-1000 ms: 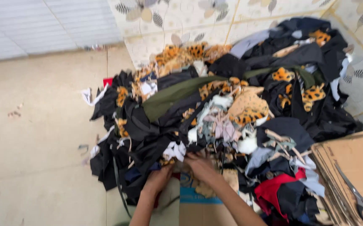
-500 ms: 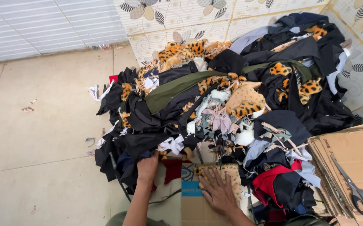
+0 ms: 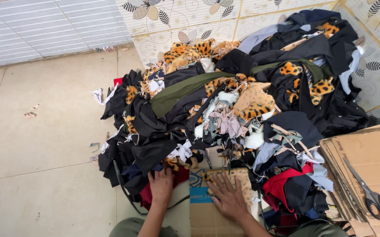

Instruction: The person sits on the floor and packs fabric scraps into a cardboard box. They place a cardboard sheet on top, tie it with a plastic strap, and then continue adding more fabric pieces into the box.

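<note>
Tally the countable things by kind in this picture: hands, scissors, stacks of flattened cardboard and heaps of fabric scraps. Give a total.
Hands: 2, left hand and right hand
Scissors: 1
Cardboard stack: 1
Fabric scrap heap: 1
Total: 5

A beige tiled floor (image 3: 45,145) carries a heap of fabric scraps (image 3: 225,114), flattened cardboard sheets (image 3: 365,153) and a few stray shreds (image 3: 30,114).

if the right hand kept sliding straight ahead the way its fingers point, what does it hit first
Likely the tan leopard-print scrap its fingertips already rest on, lying on the cardboard piece. Beyond it, the right hand would meet the heap of fabric scraps; depth is hard to judge.
</note>
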